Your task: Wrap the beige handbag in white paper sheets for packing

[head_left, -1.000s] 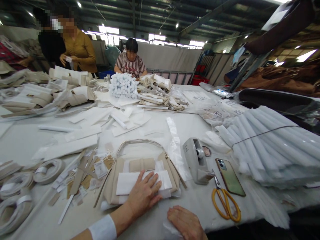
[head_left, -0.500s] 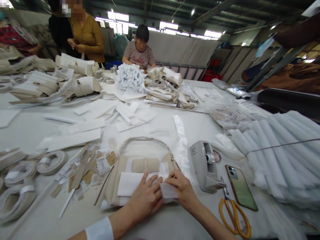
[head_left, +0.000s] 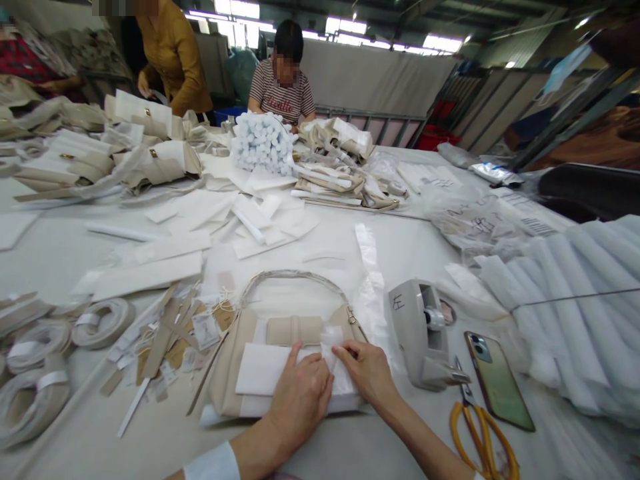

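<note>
A beige handbag (head_left: 223, 380) lies flat before me, its handle (head_left: 295, 275) arched toward the far side and its buckle tab (head_left: 295, 331) showing near the top. White foam sheet (head_left: 257, 370) covers part of its front. My left hand (head_left: 303, 390) rests on the bag's lower middle with fingers curled; its fingertips are hidden against the wrapping. Between thumb and forefinger, my right hand (head_left: 367, 370) pinches a thin translucent white sheet (head_left: 341, 380) at the bag's right half. The two hands are close together, slightly apart.
Right of the bag stand a grey tape dispenser (head_left: 417, 333), orange-handled scissors (head_left: 483, 437) and a phone (head_left: 500, 380). Bundled white foam (head_left: 575, 313) lies farther right. Coiled straps (head_left: 103, 323) and tags (head_left: 200, 330) lie left. A person in stripes (head_left: 283, 90) works across the table.
My left hand's fingers have gone from spread to curled. The translucent sheet, folded up in my right hand before, now lies flatter over the bag. The view has shifted slightly.
</note>
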Tool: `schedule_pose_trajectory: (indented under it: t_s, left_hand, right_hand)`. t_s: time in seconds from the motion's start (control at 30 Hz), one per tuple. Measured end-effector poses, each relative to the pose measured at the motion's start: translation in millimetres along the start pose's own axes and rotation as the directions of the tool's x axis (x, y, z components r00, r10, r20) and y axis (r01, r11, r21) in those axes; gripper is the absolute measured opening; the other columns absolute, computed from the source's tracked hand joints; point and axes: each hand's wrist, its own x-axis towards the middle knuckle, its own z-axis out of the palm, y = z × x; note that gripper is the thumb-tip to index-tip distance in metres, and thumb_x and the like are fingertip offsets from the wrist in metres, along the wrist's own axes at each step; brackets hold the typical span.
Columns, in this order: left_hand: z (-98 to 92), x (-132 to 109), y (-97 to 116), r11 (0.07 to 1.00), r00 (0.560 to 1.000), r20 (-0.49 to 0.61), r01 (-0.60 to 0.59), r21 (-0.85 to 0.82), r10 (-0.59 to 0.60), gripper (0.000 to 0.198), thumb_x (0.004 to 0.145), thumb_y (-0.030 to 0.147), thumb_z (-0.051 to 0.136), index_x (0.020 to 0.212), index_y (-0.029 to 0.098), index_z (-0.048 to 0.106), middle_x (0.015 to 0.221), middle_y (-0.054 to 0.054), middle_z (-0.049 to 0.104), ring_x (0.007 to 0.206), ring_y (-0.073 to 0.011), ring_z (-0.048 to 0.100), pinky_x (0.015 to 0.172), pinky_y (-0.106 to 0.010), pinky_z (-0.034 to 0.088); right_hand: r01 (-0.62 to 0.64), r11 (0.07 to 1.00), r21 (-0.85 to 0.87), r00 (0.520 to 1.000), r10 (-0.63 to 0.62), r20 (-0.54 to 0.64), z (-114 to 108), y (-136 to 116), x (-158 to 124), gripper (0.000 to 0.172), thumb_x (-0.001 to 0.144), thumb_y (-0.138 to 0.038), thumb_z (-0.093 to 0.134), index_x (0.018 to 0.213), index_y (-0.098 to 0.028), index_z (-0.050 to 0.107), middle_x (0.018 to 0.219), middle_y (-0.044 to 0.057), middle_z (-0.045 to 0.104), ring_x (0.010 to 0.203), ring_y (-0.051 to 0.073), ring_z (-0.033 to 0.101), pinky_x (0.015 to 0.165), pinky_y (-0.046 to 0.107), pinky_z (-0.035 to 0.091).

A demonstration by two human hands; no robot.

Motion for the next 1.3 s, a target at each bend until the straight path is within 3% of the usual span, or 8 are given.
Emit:
schedule_pose_trajectory:
  t_s: [0.23,0.4,0.53,0.67,0.8,0.97,1.1,1.3]
  left_hand:
    - [3.0,0.3,-2.1,0.999,0.999,0.014,0.029,0.021,-0.029,0.016,0.093,0.015,0.039,0.093,0.022,0.053,0.095,-0.001,0.065,0.096,-0.0155,0.06,0.11,-0.047,0.028]
    - [3.1,-3.7,-6.6,0.972,0.994,0.03,-0.108,0.207,0.104,0.026,0.097,0.019,0.035,0.117,0.024,0.052,0.139,-0.007,0.049,0.126,-0.0217,0.046,0.107,-0.05,0.028]
    - [5.5,-8.5,-11.2,0.906,0.948,0.122,-0.316,0.282,0.292,0.056,0.096,0.052,0.035,0.137,0.014,0.04,0.144,-0.012,0.044,0.136,-0.0261,0.034,0.112,-0.049,0.021]
    - [12.1,-10.6,-13.2,0.881,0.943,0.128,-0.333,0.337,0.308,0.071,0.092,0.061,0.034,0.139,0.007,0.038,0.142,-0.015,0.046,0.135,-0.0273,0.036,0.111,-0.044,0.023]
    - [16.3,-9.2,-13.1,0.866,0.942,0.133,-0.335,0.372,0.308,0.069,0.092,0.06,0.036,0.137,0.007,0.04,0.139,-0.015,0.05,0.129,-0.0282,0.043,0.109,-0.045,0.026]
    - [15.3,-8.2,-10.6,0.86,0.944,0.136,-0.33,0.39,0.301,0.069,0.091,0.06,0.039,0.136,0.007,0.041,0.136,-0.016,0.052,0.128,-0.0284,0.044,0.108,-0.046,0.027]
    - [14.4,-8.1,-9.9,0.86,0.945,0.139,-0.327,0.392,0.296,0.069,0.091,0.06,0.041,0.135,0.007,0.042,0.135,-0.016,0.053,0.129,-0.0282,0.042,0.108,-0.045,0.028]
    - [16.4,-7.6,-11.3,0.862,0.944,0.142,-0.33,0.384,0.298,0.069,0.09,0.059,0.042,0.135,0.007,0.043,0.135,-0.016,0.053,0.129,-0.0281,0.042,0.108,-0.046,0.028]
  right_hand:
    - [0.013,0.997,-0.082,0.996,-0.02,-0.086,9.9,4.5,-4.1,0.031,0.088,-0.037,0.052,0.062,-0.022,0.059,0.062,0.001,0.061,0.057,0.018,0.056,0.055,0.029,0.037]
    - [0.047,0.997,-0.062,0.992,-0.054,-0.111,12.4,9.1,-4.2,0.028,0.089,-0.035,0.051,0.065,-0.022,0.06,0.066,0.002,0.061,0.062,0.018,0.057,0.058,0.028,0.04]
    - [0.001,0.998,-0.058,0.996,-0.006,-0.088,13.2,10.6,-2.8,0.025,0.087,-0.031,0.054,0.065,-0.022,0.061,0.067,0.001,0.062,0.062,0.017,0.058,0.058,0.028,0.041]
    - [-0.039,0.996,-0.082,0.992,0.029,-0.119,16.0,9.7,-2.7,0.017,0.084,-0.031,0.059,0.07,-0.022,0.059,0.064,-0.002,0.06,0.059,0.017,0.057,0.056,0.028,0.042]
    - [0.173,0.96,-0.222,0.945,-0.225,-0.236,16.8,8.9,-5.3,0.01,0.087,-0.023,0.053,0.094,-0.02,0.06,0.085,0.003,0.064,0.077,0.019,0.059,0.069,0.031,0.046]
    - [0.516,0.772,-0.37,0.831,-0.556,-0.001,10.3,9.0,-2.7,0.019,0.089,-0.012,0.054,0.103,-0.021,0.062,0.108,0.003,0.067,0.101,0.021,0.055,0.085,0.036,0.039]
    - [0.542,0.714,-0.443,0.831,-0.534,0.156,9.5,7.6,1.3,0.021,0.088,-0.014,0.06,0.108,-0.02,0.062,0.113,0.001,0.067,0.107,0.021,0.052,0.089,0.038,0.036]
    - [0.483,0.732,-0.481,0.872,-0.449,0.194,17.7,8.1,-0.3,0.023,0.087,-0.018,0.062,0.11,-0.021,0.062,0.114,0.001,0.067,0.106,0.023,0.053,0.087,0.039,0.036]
